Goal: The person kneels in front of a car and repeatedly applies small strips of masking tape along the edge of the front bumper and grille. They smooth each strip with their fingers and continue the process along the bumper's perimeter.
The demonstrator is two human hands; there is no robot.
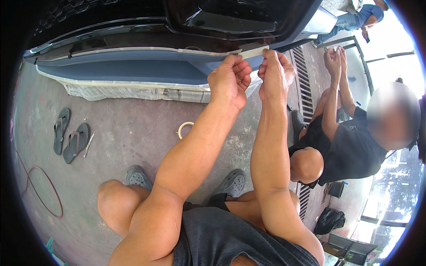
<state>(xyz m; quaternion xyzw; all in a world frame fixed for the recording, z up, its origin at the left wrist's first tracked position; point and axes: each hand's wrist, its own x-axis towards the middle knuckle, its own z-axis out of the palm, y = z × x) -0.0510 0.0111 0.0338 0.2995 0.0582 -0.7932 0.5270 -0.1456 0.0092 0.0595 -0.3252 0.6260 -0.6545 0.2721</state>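
A pale cream strip of masking tape (254, 53) spans the gap between both hands, along the top edge of the matte blue-grey lower section (133, 68) of a glossy black car body (133, 39). The left hand (230, 80) pinches its left end; the right hand (277, 73) is clamped on the other. Newspaper sheeting (133, 92) skirts the section. On the stained grey concrete floor (120, 117) lie a cream tape roll (180, 130), dark flip-flops (76, 144) and a thin red hose (61, 208). A slotted drain grate (303, 80) runs at right, beside a co-worker in a dark shirt (348, 148).
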